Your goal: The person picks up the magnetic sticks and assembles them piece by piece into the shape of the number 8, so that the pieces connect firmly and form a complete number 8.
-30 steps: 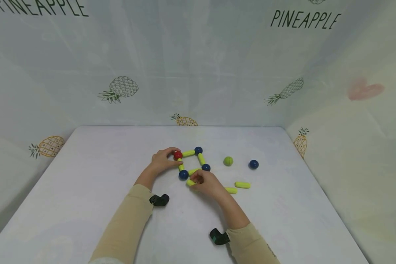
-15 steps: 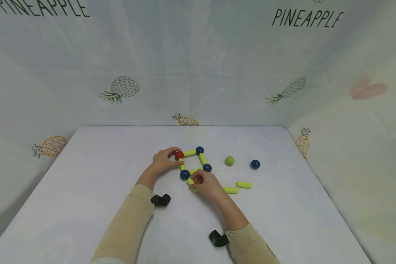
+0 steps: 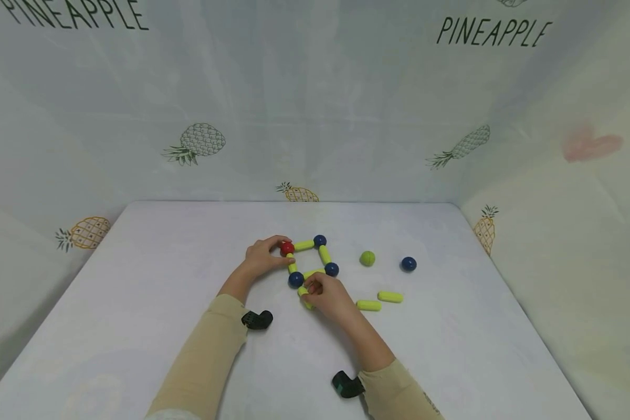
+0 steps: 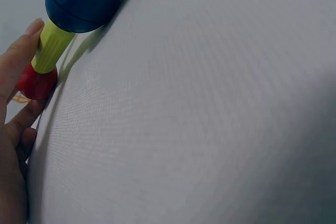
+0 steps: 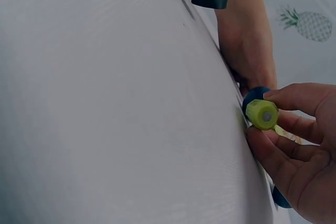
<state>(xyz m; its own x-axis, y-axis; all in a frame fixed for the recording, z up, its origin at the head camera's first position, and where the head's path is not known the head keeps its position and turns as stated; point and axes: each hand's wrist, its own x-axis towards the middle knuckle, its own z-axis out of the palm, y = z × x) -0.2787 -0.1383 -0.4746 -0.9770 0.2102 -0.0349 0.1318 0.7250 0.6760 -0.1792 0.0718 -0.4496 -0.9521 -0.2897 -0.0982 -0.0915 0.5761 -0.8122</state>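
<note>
A four-sided frame of yellow-green magnetic rods lies on the table, with a red ball (image 3: 287, 249) at one corner and blue balls at the others. My left hand (image 3: 262, 255) grips the red ball, its thumb along the left rod (image 4: 52, 48). At the near left corner sits a blue ball (image 3: 296, 280). My right hand (image 3: 329, 294) pinches another yellow-green rod (image 5: 262, 115) between thumb and fingers, its far end right at that blue ball. A metal dot shows in the rod's near end.
Right of the frame, a green ball (image 3: 367, 258) and a loose blue ball (image 3: 408, 264) rest on the white table (image 3: 451, 350). Two loose rods, one nearer (image 3: 369, 305) and one farther (image 3: 391, 297), lie beside the right wrist. Printed cloth (image 3: 315, 116) hangs behind the table.
The rod in my right hand has turned so that its far end points at the near left blue ball. My left hand keeps its hold; the whole view has shifted slightly.
</note>
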